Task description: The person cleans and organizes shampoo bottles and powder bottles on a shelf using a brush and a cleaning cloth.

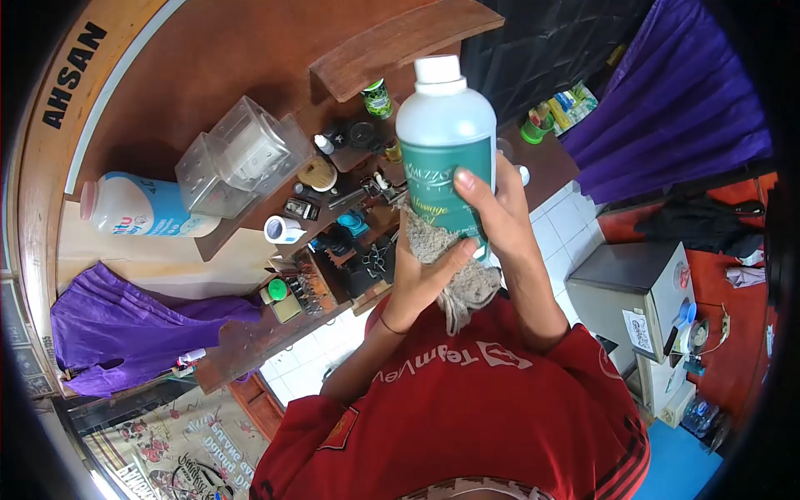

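A large white plastic bottle [446, 121] with a green massage label and white cap stands nearly upright in front of my chest. My right hand [504, 208] grips it from the right side, thumb across the label. Below, my left hand [429, 279] is closed around a grey cloth [431, 240], which is pressed against the bottle's lower part. Part of the cloth hangs down in front of the red shirt. The left fingers are partly hidden behind the cloth and bottle.
Shelves [392, 50] and a counter with clippers, a round brush [317, 175] and small containers lie beyond my hands. Clear plastic boxes [242, 154] and a large jar [137, 204] are at left. A small fridge [625, 279] stands at right, near purple curtains [675, 100].
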